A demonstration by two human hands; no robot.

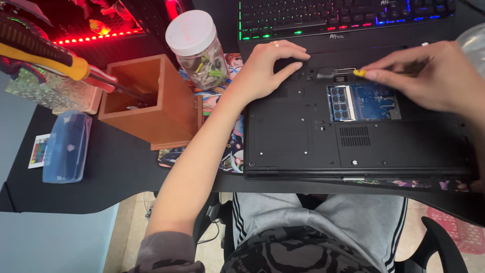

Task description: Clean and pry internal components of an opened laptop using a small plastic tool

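A clear plastic jar (198,50) with a white screw lid is standing at the back of the worktop (116,172), just left of the left hand (265,68) and behind a wooden box (151,101); small metal and green bits are showing through its wall. A translucent blue plastic case (65,146), rounded and oblong, is lying near the left edge of the worktop. A small white card (37,150) printed with a grid of coloured squares is lying partly tucked under that case's left side. A shiny holographic packet (53,91), flat and greenish, is lying behind the blue case, beside the wooden box. No screen is showing.
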